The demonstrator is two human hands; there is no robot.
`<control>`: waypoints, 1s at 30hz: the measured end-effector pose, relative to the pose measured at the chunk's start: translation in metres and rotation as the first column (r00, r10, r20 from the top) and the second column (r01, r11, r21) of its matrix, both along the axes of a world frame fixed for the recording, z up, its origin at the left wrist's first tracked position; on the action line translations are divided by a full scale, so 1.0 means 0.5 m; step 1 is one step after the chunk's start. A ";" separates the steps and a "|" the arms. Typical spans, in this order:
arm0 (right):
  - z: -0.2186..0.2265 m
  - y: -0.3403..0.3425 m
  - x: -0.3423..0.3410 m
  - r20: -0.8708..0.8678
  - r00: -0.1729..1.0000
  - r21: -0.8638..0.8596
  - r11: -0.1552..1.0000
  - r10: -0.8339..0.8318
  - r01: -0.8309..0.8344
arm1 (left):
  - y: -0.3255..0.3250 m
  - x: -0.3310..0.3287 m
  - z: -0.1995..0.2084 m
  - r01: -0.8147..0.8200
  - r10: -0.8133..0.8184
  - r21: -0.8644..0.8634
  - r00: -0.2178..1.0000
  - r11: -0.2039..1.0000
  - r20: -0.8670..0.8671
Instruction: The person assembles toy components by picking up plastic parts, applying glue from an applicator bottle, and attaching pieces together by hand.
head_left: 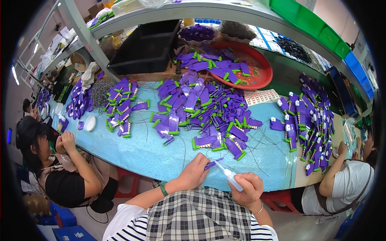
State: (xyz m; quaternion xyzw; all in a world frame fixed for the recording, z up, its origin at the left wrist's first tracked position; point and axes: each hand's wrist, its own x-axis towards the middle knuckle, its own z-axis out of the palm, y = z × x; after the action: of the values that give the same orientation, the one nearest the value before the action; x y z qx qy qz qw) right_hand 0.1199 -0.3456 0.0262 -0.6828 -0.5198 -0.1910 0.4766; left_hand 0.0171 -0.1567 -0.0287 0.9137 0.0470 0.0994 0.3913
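Head view: left hand [194, 170], fingers curled shut, pinches a small purple part [210, 164] at the near edge of the blue table [136, 152]. Right hand [250, 188], fist closed, grips a white squeeze bottle [230, 176], nozzle tip touching the part. Behind: pile of purple/green pieces [201, 108], w/ a red tray [257, 68] further back. Co-workers sit at left & right.

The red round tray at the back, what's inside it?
The red round tray holds purple flat plastic pieces with green tips, heaped on its left side. The right side shows bare red bottom. Whatever lies under the heap is covered, so it can't be seen.
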 end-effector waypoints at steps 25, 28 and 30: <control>0.014 0.059 -0.020 -0.045 0.996 -0.156 0.985 -0.080 0.072 | 0.036 -0.014 0.012 -0.043 -0.119 -0.999 0.992 -0.015 -0.041; 0.014 0.064 -0.020 -0.051 0.995 -0.163 0.984 -0.081 0.072 | 0.036 -0.016 0.016 -0.045 -0.103 -0.999 0.994 -0.015 -0.043; 0.014 0.066 -0.021 -0.052 0.996 -0.164 0.984 -0.078 0.069 | 0.035 -0.018 0.014 -0.056 -0.075 -0.998 0.996 -0.010 -0.056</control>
State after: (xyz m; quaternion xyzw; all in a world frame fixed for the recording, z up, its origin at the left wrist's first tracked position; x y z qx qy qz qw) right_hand 0.1093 -0.3124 0.0331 -0.7433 -0.4939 -0.1457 0.4270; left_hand 0.0082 -0.1394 -0.0219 0.3683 0.1157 -0.0085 0.9224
